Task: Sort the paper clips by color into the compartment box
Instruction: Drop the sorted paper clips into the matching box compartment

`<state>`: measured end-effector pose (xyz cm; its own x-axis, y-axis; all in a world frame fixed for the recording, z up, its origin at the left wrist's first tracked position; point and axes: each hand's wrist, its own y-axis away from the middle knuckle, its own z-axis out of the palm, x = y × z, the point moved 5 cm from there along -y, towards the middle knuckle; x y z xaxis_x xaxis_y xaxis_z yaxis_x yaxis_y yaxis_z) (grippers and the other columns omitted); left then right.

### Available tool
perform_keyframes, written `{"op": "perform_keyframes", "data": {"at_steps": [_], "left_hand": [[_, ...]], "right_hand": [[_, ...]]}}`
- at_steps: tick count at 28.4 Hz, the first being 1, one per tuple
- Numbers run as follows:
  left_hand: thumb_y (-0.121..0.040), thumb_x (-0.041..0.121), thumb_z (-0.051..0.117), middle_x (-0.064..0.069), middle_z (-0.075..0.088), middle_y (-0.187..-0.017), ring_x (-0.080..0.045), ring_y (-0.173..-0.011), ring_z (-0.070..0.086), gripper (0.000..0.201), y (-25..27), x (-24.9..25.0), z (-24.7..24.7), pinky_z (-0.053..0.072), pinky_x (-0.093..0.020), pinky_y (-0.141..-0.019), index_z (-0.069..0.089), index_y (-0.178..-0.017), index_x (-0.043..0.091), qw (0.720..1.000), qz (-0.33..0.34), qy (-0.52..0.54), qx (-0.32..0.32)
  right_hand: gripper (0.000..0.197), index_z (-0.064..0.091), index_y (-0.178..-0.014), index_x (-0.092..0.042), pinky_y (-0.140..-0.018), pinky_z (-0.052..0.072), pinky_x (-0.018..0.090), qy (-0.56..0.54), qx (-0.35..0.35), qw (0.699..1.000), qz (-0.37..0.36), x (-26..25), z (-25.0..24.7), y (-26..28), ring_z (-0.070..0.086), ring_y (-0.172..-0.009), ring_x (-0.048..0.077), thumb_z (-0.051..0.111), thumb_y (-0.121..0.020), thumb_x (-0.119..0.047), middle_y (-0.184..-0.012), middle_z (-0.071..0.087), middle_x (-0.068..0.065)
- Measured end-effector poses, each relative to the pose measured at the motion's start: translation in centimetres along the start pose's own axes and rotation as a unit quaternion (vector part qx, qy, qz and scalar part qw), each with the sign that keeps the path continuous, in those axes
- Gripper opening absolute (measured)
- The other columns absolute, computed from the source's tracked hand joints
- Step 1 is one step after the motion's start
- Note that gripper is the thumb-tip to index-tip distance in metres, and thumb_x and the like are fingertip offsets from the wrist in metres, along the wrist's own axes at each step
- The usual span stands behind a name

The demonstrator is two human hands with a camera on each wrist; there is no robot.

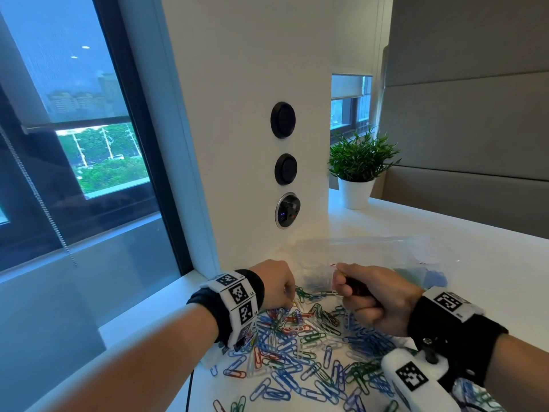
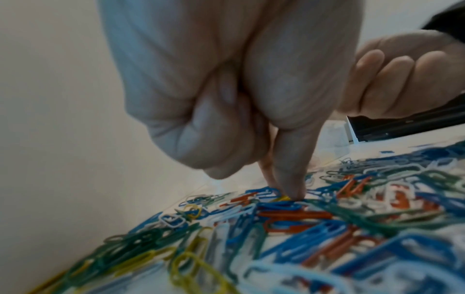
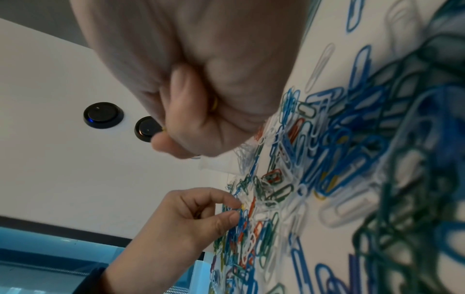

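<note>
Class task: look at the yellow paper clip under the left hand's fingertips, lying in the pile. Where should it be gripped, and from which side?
Grip the yellow paper clip by its exposed rounded end, coming straight down from above with thumb and forefinger, as the left hand does. It lies flat in the pile of paper clips, half covered by blue ones, so a side approach would probably snag neighbours.

An office, high up in a building: a white desk [image 1: 445, 248] is running along a tall window [image 1: 74, 129] at the frame's left, which is looking out on towers and treetops. Round power sockets [image 1: 283, 120] are sitting in the white pillar at centre, and grey padded panels [image 1: 475, 114] are filling the upper right behind a potted plant [image 1: 359, 162].
</note>
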<state>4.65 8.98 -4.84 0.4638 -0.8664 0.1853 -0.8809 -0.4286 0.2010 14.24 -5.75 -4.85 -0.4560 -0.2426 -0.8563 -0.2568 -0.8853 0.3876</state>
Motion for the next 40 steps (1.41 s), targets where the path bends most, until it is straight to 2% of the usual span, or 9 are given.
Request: {"op": "perform_keyframes", "data": {"at_steps": [6,15,18,20,29,33,35,38,40], "left_hand": [[-0.086,0.021,0.071,-0.002,0.068,-0.111,-0.019,-0.1,0.063,0.016,0.1,0.1,0.0,0.051,-0.03,-0.085,0.074,-0.1,0.012,1.0,0.009,-0.003,-0.011],[-0.085,0.013,0.07,-0.01,0.072,-0.088,-0.017,-0.072,0.061,0.009,-0.5,0.7,-0.2,0.052,-0.026,-0.069,0.075,-0.087,0.005,1.0,-0.018,-0.002,-0.01],[-0.083,0.007,0.063,-0.007,0.052,-0.064,-0.022,-0.064,0.046,0.016,-0.7,0.7,0.1,0.044,-0.031,-0.06,0.059,-0.069,0.011,0.998,-0.042,-0.012,-0.05],[-0.079,0.007,0.063,-0.002,0.04,-0.059,-0.02,-0.062,0.039,0.023,-0.8,0.4,0.5,0.036,-0.032,-0.058,0.048,-0.062,0.013,0.996,-0.066,-0.015,-0.063],[-0.082,0.012,0.065,-0.004,0.041,-0.066,-0.018,-0.07,0.041,0.024,-0.5,-0.1,0.9,0.036,-0.033,-0.062,0.048,-0.065,0.013,0.993,-0.059,0.008,-0.098],[-0.089,0.022,0.054,-0.008,0.037,-0.068,-0.02,-0.062,0.034,0.024,0.9,-0.7,-0.8,0.032,-0.03,-0.057,0.044,-0.069,0.014,0.986,-0.07,0.127,-0.079],[-0.092,0.022,0.043,-0.005,0.029,-0.058,-0.018,-0.05,0.021,0.029,2.0,-1.3,-1.5,0.022,-0.023,-0.047,0.035,-0.065,0.018,0.953,-0.11,0.269,-0.085],[-0.09,0.02,0.035,0.002,0.018,-0.049,-0.012,-0.041,0.011,0.033,3.8,-2.5,-2.3,0.009,-0.015,-0.04,0.026,-0.058,0.022,0.863,-0.142,0.477,-0.086],[-0.087,0.017,0.033,0.001,0.02,-0.049,-0.01,-0.039,0.013,0.027,4.8,-3.4,-3.0,0.008,-0.012,-0.04,0.033,-0.06,0.019,0.787,-0.119,0.603,-0.051]], "right_hand": [[0.026,0.048,-0.079,-0.011,-0.03,0.017,0.013,0.009,0.016,1.0,0.014,0.4,-0.1,-0.1,0.021,-0.041,0.007,0.047,-0.099,-0.026,-0.063,0.04,0.002],[0.025,0.051,-0.081,-0.012,-0.032,0.016,0.012,0.11,0.054,0.992,0.03,1.0,-0.2,-0.1,0.02,-0.042,0.008,0.041,-0.102,-0.022,-0.057,0.035,-0.001],[0.024,0.054,-0.084,-0.011,-0.033,0.016,0.012,0.127,0.062,0.989,0.031,1.2,-0.4,0.0,0.019,-0.041,0.008,0.041,-0.102,-0.021,-0.056,0.032,-0.002],[0.025,0.054,-0.084,-0.011,-0.032,0.017,0.012,0.128,0.063,0.989,0.033,1.3,-0.4,0.0,0.019,-0.041,0.008,0.041,-0.102,-0.022,-0.057,0.03,-0.002],[0.024,0.053,-0.084,-0.011,-0.033,0.015,0.013,0.124,0.069,0.989,0.035,1.3,-0.5,0.6,0.018,-0.041,0.007,0.042,-0.102,-0.021,-0.057,0.03,-0.002],[0.022,0.056,-0.092,-0.007,-0.033,0.016,0.013,0.115,0.078,0.99,0.036,1.2,-0.6,0.6,0.019,-0.042,0.008,0.041,-0.103,-0.019,-0.056,0.034,-0.001],[0.023,0.058,-0.099,-0.003,-0.034,0.015,0.013,0.11,0.079,0.99,0.038,1.2,-0.4,0.7,0.019,-0.044,0.008,0.039,-0.103,-0.016,-0.056,0.038,0.0],[0.023,0.059,-0.11,-0.001,-0.035,0.015,0.014,0.134,0.071,0.988,0.039,1.0,1.0,0.7,0.019,-0.046,0.009,0.041,-0.102,-0.012,-0.057,0.039,0.001],[0.021,0.062,-0.108,-0.003,-0.036,0.014,0.013,0.163,0.072,0.984,0.029,1.0,2.0,0.4,0.019,-0.044,0.008,0.045,-0.101,-0.011,-0.056,0.037,0.0]]}}
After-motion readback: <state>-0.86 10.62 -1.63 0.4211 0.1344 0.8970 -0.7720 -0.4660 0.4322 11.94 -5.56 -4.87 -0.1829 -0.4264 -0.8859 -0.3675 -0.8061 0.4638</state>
